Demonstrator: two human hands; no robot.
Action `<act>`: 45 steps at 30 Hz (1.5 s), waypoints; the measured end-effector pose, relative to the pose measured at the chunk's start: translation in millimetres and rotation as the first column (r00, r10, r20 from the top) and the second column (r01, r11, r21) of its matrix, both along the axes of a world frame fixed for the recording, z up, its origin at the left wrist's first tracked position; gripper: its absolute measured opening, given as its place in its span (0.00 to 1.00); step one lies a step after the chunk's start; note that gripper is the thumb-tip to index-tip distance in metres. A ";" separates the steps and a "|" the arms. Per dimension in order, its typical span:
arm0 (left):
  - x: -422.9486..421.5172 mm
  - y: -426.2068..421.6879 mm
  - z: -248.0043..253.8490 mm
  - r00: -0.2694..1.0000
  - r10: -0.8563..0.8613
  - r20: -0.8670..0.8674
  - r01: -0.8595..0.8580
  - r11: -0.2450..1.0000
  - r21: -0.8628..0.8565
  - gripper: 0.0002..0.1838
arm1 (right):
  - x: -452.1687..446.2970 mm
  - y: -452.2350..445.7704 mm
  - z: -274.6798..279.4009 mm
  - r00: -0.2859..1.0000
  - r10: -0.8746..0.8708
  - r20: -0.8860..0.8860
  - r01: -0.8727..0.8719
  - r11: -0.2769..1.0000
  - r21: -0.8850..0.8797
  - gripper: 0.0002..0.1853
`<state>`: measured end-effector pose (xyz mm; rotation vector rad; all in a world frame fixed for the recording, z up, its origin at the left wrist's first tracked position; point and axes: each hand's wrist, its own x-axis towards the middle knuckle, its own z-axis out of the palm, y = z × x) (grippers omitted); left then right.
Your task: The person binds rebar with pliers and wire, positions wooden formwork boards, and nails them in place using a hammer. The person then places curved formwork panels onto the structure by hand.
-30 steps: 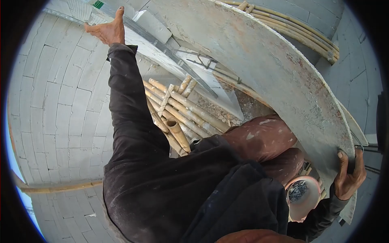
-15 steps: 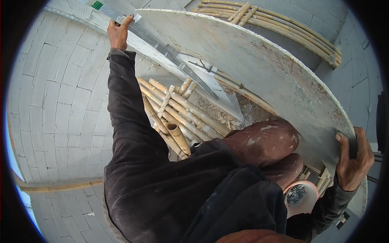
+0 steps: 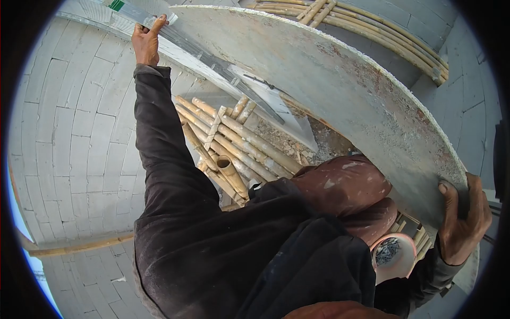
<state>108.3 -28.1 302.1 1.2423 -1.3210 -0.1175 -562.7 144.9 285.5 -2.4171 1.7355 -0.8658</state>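
Note:
A large grey panel (image 3: pixel 319 80) with a rough white edge stretches from the upper left to the lower right, bowed by the lens. At its near end my right hand (image 3: pixel 465 223) is clamped over the edge, thumb on the visible face and fingers behind. Far up at the left, my left hand (image 3: pixel 146 43) is closed at a thin metal rail (image 3: pixel 194 50), close by the panel's far corner; its fingers are partly hidden. A green label (image 3: pixel 116 5) is on metal beyond that hand. My bent knees (image 3: pixel 342 181) are beneath the panel.
Bamboo poles (image 3: pixel 249 149), lashed together, lie below me, with rubble (image 3: pixel 276 135) beyond. A pale bucket (image 3: pixel 411 255) holding screws or nails (image 3: pixel 387 250) stands by my knees. More bamboo (image 3: pixel 388 40) runs at the upper right. Grey block walls (image 3: pixel 79 143) surround the place.
The panel and my left hand have shifted slightly up and left in view. My right hand sits a little lower. Both keep their hold.

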 end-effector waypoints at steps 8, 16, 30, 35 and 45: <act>3.7 0.4 -1.2 1.000 0.019 -0.009 -0.019 1.000 0.013 0.21 | 36.9 -19.7 -8.4 0.977 0.047 -0.206 -0.091 0.974 -0.207 0.18; 3.1 2.9 -3.1 1.000 0.013 -0.014 -0.013 1.000 0.021 0.24 | 60.9 -53.7 -23.4 0.951 0.145 -0.274 -0.190 0.971 -0.147 0.20; 1.0 -1.5 -6.7 0.996 0.085 -0.030 -0.084 0.996 0.006 0.23 | 116.7 -71.3 -75.0 0.918 0.189 -0.348 -0.270 0.941 -0.202 0.10; -2.0 -3.5 -14.0 0.995 0.085 -0.049 -0.081 0.993 0.084 0.19 | 108.2 -71.6 -81.2 0.944 0.180 -0.276 -0.245 0.943 -0.224 0.05; -273.1 70.2 -126.8 0.594 -0.307 0.743 0.300 0.942 0.150 0.35 | 99.5 -65.9 -93.0 0.946 0.194 -0.258 -0.259 0.934 -0.246 0.05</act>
